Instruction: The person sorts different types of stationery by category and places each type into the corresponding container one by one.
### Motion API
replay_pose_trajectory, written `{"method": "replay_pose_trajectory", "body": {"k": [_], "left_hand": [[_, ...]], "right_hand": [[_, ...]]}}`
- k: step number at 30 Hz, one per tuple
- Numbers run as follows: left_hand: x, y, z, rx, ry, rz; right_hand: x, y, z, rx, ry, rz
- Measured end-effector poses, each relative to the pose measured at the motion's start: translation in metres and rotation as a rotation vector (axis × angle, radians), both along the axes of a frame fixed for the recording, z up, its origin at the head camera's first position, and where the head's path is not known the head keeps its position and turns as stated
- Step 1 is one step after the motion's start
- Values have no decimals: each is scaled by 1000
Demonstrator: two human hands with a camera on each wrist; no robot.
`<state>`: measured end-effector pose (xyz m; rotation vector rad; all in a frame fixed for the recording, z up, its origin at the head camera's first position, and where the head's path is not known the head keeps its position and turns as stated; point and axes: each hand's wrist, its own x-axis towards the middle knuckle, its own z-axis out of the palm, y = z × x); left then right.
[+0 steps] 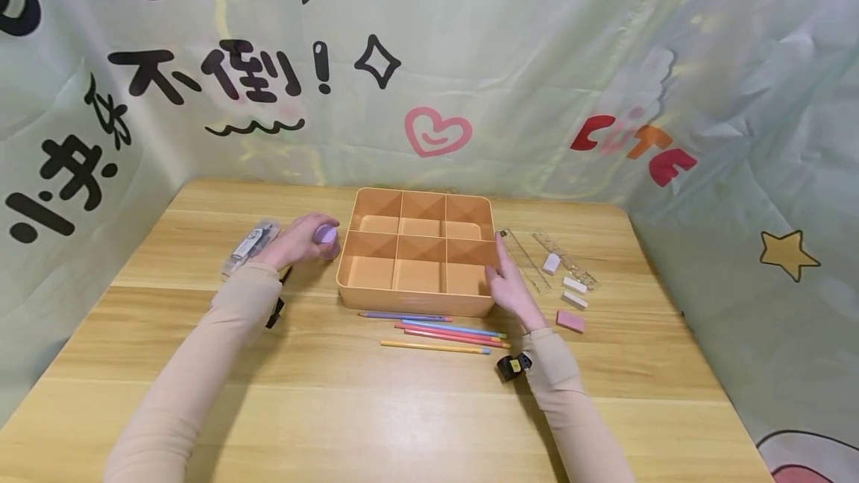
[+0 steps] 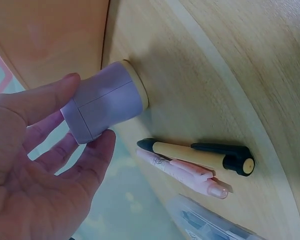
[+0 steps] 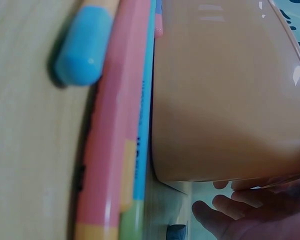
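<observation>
An orange tray [image 1: 416,301] with six compartments stands at the middle of the table. The left hand [image 1: 298,243] is at its left side, thumb and fingers curled round a small purple object [image 1: 325,235]. In the left wrist view the left hand [image 2: 55,150] grips this purple piece [image 2: 107,95], whose cream rim faces the table. At the tray's right side, the right hand [image 1: 508,285] rests against the wall with fingers extended. The right wrist view shows the right hand [image 3: 260,210] at the corner of the tray [image 3: 225,100], its fingers partly hidden.
Several pencils [image 1: 436,347] lie before the tray. Right of it are clear rulers [image 1: 526,263], white erasers [image 1: 551,264] and a pink eraser [image 1: 570,320]. A clear case [image 1: 251,241] is at the left, near a black-and-cream pen [image 2: 190,153] and a pink pen [image 2: 182,175].
</observation>
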<state>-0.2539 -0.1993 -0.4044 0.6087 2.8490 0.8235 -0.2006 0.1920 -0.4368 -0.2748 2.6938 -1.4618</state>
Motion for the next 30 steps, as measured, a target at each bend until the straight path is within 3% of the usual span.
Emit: {"method": "replay_pose_trajectory", "body": {"k": [12, 21, 30], "left_hand": [[2, -3, 4, 7, 11, 29], [3, -2, 20, 38, 1, 109], [-4, 3, 41, 13, 128, 89]], "right_hand": [[-2, 4, 1, -20, -19, -1], [-2, 3, 0, 25, -1, -29], [1, 2, 0, 47, 46, -40]]}}
